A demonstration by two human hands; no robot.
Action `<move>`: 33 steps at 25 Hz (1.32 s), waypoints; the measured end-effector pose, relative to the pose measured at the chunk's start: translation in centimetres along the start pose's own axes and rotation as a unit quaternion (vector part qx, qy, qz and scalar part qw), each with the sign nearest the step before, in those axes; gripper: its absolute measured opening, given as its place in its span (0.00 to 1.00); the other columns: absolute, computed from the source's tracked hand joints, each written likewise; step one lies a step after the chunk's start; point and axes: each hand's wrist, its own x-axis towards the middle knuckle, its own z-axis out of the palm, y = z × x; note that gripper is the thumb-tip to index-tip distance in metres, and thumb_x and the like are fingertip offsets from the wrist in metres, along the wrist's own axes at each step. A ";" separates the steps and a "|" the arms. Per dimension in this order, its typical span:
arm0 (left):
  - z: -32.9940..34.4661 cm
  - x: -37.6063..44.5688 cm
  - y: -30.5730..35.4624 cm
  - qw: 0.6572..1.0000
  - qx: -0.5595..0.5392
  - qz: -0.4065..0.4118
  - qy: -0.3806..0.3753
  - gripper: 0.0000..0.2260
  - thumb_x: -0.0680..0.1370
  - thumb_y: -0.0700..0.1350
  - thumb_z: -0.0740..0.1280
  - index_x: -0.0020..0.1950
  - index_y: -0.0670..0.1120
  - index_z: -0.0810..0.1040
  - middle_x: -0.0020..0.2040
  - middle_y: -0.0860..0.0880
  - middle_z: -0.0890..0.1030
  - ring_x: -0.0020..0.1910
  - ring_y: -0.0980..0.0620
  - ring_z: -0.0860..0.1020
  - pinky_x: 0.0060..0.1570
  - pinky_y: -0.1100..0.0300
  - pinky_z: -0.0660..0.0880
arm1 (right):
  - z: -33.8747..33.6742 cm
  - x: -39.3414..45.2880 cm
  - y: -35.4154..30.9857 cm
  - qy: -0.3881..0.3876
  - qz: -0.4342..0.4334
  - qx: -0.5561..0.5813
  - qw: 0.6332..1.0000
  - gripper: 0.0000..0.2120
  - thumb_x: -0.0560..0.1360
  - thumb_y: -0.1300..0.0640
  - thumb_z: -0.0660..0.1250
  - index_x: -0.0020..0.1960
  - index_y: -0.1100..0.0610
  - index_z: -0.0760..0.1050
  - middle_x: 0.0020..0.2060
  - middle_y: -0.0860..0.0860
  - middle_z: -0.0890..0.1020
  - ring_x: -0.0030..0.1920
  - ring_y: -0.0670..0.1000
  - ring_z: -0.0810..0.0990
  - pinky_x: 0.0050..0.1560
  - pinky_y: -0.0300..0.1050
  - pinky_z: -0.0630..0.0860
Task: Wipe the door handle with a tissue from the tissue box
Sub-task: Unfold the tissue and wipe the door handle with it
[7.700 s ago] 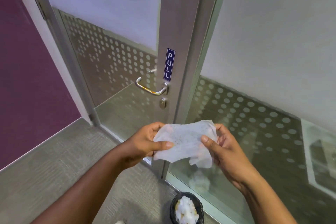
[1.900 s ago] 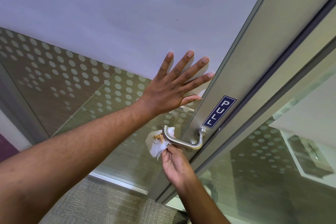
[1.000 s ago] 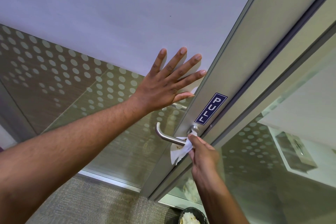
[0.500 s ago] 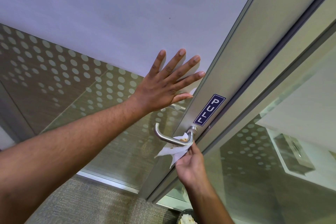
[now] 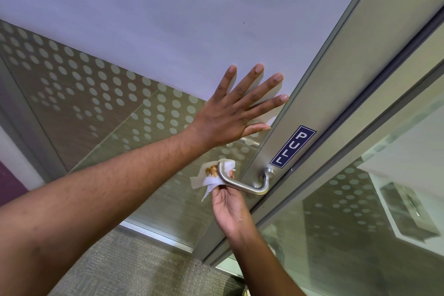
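A brushed-steel lever door handle (image 5: 245, 185) sticks out of the metal door stile, just below a blue PULL sticker (image 5: 292, 146). My right hand (image 5: 228, 206) reaches up from below and pinches a white tissue (image 5: 209, 179) against the handle's free left end. The tissue shows a brown stain near its top. My left hand (image 5: 236, 113) lies flat on the frosted glass door above the handle, fingers spread, holding nothing. No tissue box is in view.
The glass door (image 5: 144, 31) has a dotted frosted band lower down. A fixed glass panel (image 5: 360, 211) stands to the right of the metal frame. Grey carpet (image 5: 134, 269) lies below, and a dark bin rim (image 5: 240, 289) peeks in at the bottom edge.
My right hand has slid the tissue leftward along the handle, from near its base at the stile to its free end. My left hand stays flat on the glass.
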 end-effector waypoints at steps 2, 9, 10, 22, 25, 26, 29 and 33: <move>0.0 -0.1 0.0 1.000 -0.003 0.003 0.003 0.37 0.86 0.71 0.52 0.88 0.55 0.44 0.88 0.47 0.34 0.86 0.38 0.45 0.82 0.34 0.35 | 0.3 1.0 -0.1 -0.028 -0.001 0.001 1.000 0.16 0.79 0.63 0.67 0.65 0.68 0.77 0.55 0.60 0.86 0.50 0.53 0.89 0.60 0.50 0.80; 0.0 -0.1 -0.2 1.000 -0.009 0.005 -0.007 0.37 0.86 0.71 0.53 0.88 0.55 0.44 0.87 0.46 0.54 0.84 0.36 0.52 0.82 0.34 0.33 | 0.4 2.2 -0.5 -0.083 0.000 -0.108 0.991 0.11 0.78 0.58 0.68 0.58 0.61 0.81 0.50 0.56 0.85 0.49 0.52 0.85 0.56 0.49 0.83; 0.0 -0.1 -0.2 1.000 -0.011 0.005 -0.009 0.37 0.86 0.71 0.53 0.88 0.56 0.44 0.87 0.45 0.54 0.84 0.36 0.52 0.82 0.34 0.32 | 0.5 2.2 -0.6 -0.080 -0.004 -0.116 0.990 0.11 0.78 0.58 0.68 0.58 0.61 0.80 0.50 0.56 0.84 0.49 0.53 0.84 0.53 0.50 0.84; -2.7 0.4 1.3 0.997 -0.051 -0.032 -0.051 0.32 0.87 0.65 0.59 0.87 0.51 0.60 0.87 0.39 0.61 0.84 0.30 0.59 0.81 0.25 0.48 | -4.7 -3.9 -1.9 -0.081 0.037 -0.192 0.977 0.09 0.83 0.63 0.61 0.59 0.65 0.77 0.53 0.64 0.84 0.51 0.57 0.86 0.57 0.54 0.83; -5.1 0.2 3.5 0.981 -0.182 -0.054 -0.034 0.24 0.87 0.55 0.65 0.80 0.44 0.74 0.81 0.34 0.71 0.82 0.32 0.67 0.81 0.29 0.59 | -4.7 -7.3 -3.2 -0.102 0.032 -0.193 0.975 0.10 0.81 0.61 0.64 0.54 0.61 0.83 0.51 0.61 0.86 0.50 0.57 0.87 0.54 0.56 0.84; -5.9 0.0 4.7 0.966 -0.251 -0.057 -0.035 0.20 0.87 0.52 0.66 0.75 0.43 0.79 0.77 0.35 0.76 0.77 0.35 0.74 0.78 0.33 0.67 | -4.7 -8.6 -4.0 -0.106 0.021 -0.183 0.977 0.10 0.80 0.61 0.65 0.53 0.60 0.85 0.51 0.60 0.86 0.51 0.56 0.87 0.57 0.55 0.83; -8.4 -0.7 9.4 0.860 -0.475 -0.137 -0.127 0.17 0.86 0.54 0.65 0.54 0.43 0.87 0.50 0.46 0.89 0.49 0.46 0.86 0.50 0.44 0.83 | -4.9 -12.3 -7.5 -0.113 -0.039 -0.147 0.982 0.10 0.81 0.62 0.64 0.56 0.59 0.84 0.53 0.59 0.85 0.53 0.55 0.86 0.64 0.56 0.79; -9.5 -1.8 15.3 0.522 -0.704 -0.294 -0.381 0.23 0.80 0.67 0.64 0.55 0.52 0.89 0.50 0.52 0.91 0.51 0.54 0.88 0.55 0.57 0.84 | -6.0 -16.8 -13.2 -0.114 -0.114 -0.150 0.975 0.13 0.84 0.61 0.61 0.65 0.62 0.77 0.60 0.63 0.84 0.58 0.58 0.86 0.63 0.58 0.81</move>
